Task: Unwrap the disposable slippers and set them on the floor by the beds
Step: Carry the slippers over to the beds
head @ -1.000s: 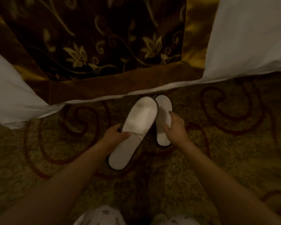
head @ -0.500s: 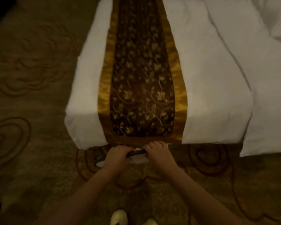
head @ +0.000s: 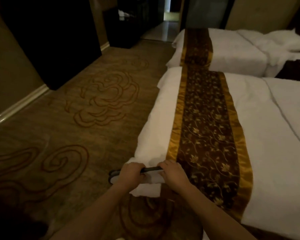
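Here: left hand [head: 131,174], right hand [head: 174,173] grip slippers [head: 114,177], fingers curled over top edge.

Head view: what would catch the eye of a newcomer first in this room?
The brown bed runner with gold floral pattern and gold edges stands out first, lying across the near white bed. At that bed's near corner, the left hand and the right hand grip white disposable slippers with dark soles, over the olive carpet with red swirls. A second white bed stands beyond it.
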`<state>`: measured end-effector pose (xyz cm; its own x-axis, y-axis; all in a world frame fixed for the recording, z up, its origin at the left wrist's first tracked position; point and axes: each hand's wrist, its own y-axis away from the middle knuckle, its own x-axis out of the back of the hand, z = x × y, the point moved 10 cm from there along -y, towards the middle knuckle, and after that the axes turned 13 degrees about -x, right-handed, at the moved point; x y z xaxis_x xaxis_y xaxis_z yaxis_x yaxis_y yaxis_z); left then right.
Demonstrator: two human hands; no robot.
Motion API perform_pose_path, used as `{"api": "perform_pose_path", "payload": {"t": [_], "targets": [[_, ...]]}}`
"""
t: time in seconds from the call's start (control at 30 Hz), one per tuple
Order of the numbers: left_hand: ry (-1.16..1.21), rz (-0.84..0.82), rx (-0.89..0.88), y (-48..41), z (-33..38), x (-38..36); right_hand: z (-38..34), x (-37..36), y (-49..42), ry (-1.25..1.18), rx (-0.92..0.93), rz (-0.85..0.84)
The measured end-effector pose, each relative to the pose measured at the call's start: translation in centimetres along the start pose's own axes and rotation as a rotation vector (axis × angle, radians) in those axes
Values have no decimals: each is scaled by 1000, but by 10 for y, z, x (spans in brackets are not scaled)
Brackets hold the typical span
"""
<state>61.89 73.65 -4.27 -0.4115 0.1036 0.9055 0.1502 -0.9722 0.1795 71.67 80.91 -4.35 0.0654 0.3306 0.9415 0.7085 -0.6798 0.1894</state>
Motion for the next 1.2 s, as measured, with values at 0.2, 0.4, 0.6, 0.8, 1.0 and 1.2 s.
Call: {"api": "perform_pose_path", "payload": {"t": [0.2,0.4,0.6,0.8,1.0,1.2], "targets": [[-126,-39,43,-9,-126,65,-100,-3,-90,-47,3,19],[-148,-9,85,-39,-222,130,-175,25,-192,-1,63,31],[-122,-21,137,-107,-321,165,-219,26,-315,34,111,68],[-206,4,153,-224,-430,226,-245,35,-476,-39,97,94],[-303,102,53,-331,-491,303,-261,83,-609,-37,85,128],[-341,67,-44,-457,-547,329,-242,106,-732,8,15,148]]}}
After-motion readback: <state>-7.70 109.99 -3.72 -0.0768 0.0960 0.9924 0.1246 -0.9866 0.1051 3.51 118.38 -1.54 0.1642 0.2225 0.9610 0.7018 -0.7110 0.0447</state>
